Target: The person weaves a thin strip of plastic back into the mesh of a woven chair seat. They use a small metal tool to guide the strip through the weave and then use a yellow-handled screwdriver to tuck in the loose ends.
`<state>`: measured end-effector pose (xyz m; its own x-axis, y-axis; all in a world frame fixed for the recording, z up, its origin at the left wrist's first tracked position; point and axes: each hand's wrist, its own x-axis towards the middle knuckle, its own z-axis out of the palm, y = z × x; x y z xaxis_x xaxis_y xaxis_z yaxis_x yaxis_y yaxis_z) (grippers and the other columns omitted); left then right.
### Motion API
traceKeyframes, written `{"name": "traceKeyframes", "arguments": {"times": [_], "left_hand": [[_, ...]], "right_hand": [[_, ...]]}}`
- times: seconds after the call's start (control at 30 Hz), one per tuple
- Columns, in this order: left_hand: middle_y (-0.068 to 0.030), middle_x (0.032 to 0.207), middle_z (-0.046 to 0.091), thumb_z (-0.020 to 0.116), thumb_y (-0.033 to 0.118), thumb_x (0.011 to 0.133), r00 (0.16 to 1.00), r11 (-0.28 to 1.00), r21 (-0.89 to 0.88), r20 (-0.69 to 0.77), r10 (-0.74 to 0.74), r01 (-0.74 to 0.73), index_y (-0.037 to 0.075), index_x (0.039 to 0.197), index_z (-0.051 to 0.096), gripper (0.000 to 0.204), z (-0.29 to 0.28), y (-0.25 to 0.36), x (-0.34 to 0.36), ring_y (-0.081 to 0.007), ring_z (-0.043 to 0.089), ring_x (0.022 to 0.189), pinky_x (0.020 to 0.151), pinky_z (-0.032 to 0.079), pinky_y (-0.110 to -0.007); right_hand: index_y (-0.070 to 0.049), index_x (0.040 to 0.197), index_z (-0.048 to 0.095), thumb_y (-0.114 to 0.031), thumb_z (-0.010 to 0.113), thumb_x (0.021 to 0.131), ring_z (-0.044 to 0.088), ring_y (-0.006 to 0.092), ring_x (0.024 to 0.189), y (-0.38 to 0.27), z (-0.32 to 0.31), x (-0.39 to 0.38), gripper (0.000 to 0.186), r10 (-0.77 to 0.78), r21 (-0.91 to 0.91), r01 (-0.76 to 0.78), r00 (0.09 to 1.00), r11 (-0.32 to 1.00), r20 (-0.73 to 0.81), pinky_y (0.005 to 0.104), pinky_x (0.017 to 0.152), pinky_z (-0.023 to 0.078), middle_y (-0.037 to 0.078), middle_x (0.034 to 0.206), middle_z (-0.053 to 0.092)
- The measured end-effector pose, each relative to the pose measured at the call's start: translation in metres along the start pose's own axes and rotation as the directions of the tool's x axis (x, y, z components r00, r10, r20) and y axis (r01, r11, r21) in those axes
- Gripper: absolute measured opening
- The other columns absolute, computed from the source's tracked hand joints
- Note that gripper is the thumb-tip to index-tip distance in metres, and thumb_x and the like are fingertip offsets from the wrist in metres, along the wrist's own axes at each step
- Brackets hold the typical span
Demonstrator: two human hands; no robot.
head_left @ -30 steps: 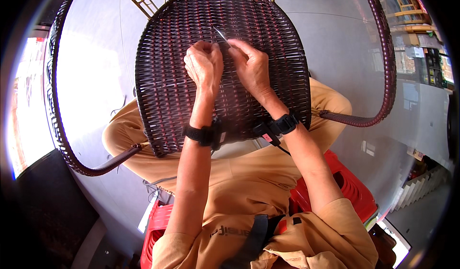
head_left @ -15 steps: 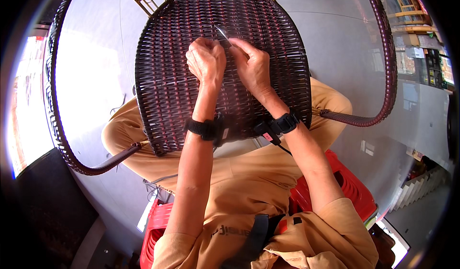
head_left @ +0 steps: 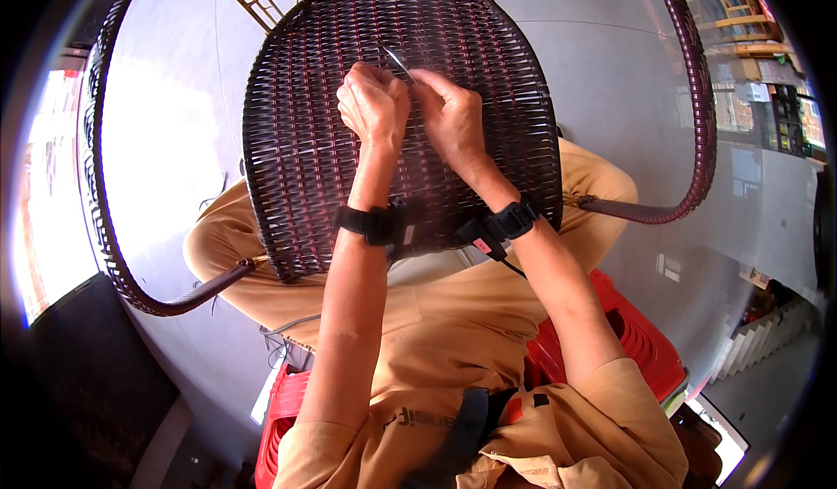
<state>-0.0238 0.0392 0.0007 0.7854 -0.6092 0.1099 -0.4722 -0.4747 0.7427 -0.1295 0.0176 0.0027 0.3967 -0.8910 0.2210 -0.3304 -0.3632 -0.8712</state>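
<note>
A dark brown and red woven wicker chair panel (head_left: 301, 149) lies across my lap. Over its upper middle, my right hand (head_left: 455, 121) pinches a thin, shiny metal tool with a pointed tip (head_left: 397, 59), which slants up and left towards the weave. Its handle end is hidden in my fingers, so its exact kind is unclear. Just left of it, my left hand (head_left: 373, 110) is closed in a fist close to the weave, fingertips curled out of sight. Whatever it grips, if anything, is hidden. Both wrists wear black straps with small devices.
Wicker-wrapped curved arms (head_left: 703, 132) of the chair loop out on both sides, with gold metal bars (head_left: 248, 1) beyond the panel. Red plastic stools (head_left: 641, 341) stand beneath me. A thin cable (head_left: 292, 325) runs near my left thigh. Wooden frames (head_left: 737, 5) stand far right.
The panel has shifted slightly left. My right hand and the metal tool have moved a little left and closer to my left hand, which stays almost where it was.
</note>
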Motion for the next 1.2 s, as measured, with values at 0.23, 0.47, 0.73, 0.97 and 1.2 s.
{"name": "traceKeyframes", "arguments": {"times": [0.23,0.47,0.73,0.97,1.2], "left_hand": [[-0.0201,0.075,0.065,0.069,0.013,0.07,0.996,0.998,-0.026,0.072,-0.06,0.062,0.0,0.074,0.063,0.014,-0.002,-0.001,0.007,-0.0386,0.064,0.074,0.07,0.051,-0.045],[-0.0192,0.079,0.065,0.077,0.024,0.069,0.999,1.0,-0.009,0.051,0.003,-0.003,0.001,0.08,0.065,0.028,-0.02,-0.004,0.026,-0.035,0.064,0.076,0.073,0.05,-0.045],[-0.0112,0.097,0.063,0.067,0.009,0.077,0.887,0.913,0.035,0.254,0.386,-0.407,0.012,0.095,0.072,0.02,-0.025,-0.006,0.068,-0.0313,0.064,0.088,0.079,0.051,-0.041],[-0.0107,0.095,0.065,0.062,0.007,0.081,0.792,0.824,0.076,0.338,0.509,-0.562,0.012,0.092,0.072,0.015,-0.026,-0.004,0.072,-0.0328,0.064,0.086,0.077,0.051,-0.043],[-0.012,0.088,0.062,0.059,0.007,0.081,0.752,0.769,0.124,0.353,0.557,-0.628,0.007,0.079,0.067,0.009,-0.024,0.003,0.078,-0.0376,0.063,0.078,0.068,0.05,-0.045]], "right_hand": [[0.0,0.103,0.067,-0.006,0.063,0.084,0.067,0.0302,0.068,0.002,0.004,0.002,0.02,-0.088,-0.005,0.088,0.994,0.996,-0.06,0.0343,0.058,0.049,0.022,0.079,0.065],[-0.003,0.102,0.065,-0.01,0.061,0.085,0.062,0.0372,0.062,0.001,0.002,0.005,0.019,-0.13,-0.123,0.123,0.99,0.985,-0.053,0.0428,0.056,0.047,0.021,0.071,0.063],[-0.005,0.102,0.065,-0.011,0.06,0.087,0.062,0.0378,0.064,-0.004,0.0,0.007,0.017,-0.113,-0.075,0.112,0.993,0.991,-0.014,0.0437,0.057,0.047,0.021,0.069,0.062],[-0.003,0.11,0.063,-0.005,0.061,0.085,0.064,0.0369,0.073,-0.015,-0.021,-0.013,0.025,0.012,-0.233,0.007,0.997,0.973,0.08,0.0383,0.062,0.051,0.022,0.084,0.065],[0.0,0.109,0.062,-0.003,0.063,0.084,0.066,0.0343,0.074,-0.005,-0.044,-0.045,0.025,-0.09,-0.08,0.087,0.996,0.993,-0.028,0.037,0.063,0.052,0.02,0.087,0.066]]}}
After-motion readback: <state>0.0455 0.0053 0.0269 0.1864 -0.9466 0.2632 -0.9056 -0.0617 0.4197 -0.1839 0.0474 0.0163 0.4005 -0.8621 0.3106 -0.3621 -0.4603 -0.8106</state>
